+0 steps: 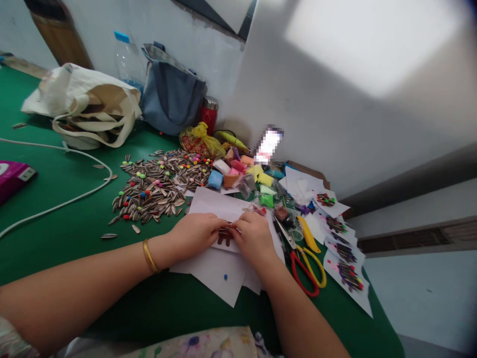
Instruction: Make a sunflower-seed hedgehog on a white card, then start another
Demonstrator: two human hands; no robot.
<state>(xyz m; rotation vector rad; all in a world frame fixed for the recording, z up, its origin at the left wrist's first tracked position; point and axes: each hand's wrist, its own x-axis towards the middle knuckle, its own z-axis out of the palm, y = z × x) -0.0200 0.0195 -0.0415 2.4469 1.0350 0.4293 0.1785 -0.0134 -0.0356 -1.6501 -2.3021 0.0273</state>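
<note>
My left hand (pixel 199 231) and my right hand (pixel 256 238) meet over a white paper sheet (pixel 208 197). Their fingertips are closed and nearly touch each other. Between and just below them a brown clay shape (pixel 224 239) with short prongs lies on the paper. Some thin dark pieces show at the fingertips, too small and covered to tell whether they are gripped. More white sheets lie beneath, one bearing a small blue bead (pixel 225 277). Left of the hands spreads a heap of striped sunflower seeds (pixel 160 191) mixed with colourful beads.
Red-and-yellow scissors (pixel 306 271) and a yellow utility knife (pixel 308 233) lie right of my hands. Sheets with seed pictures (pixel 348 276) line the right edge. Behind are clay packets (pixel 231 180), a phone (pixel 269 144), a blue bag (pixel 173 94) and a cream bag (pixel 85 102). A cable (pixel 74 201) crosses the left.
</note>
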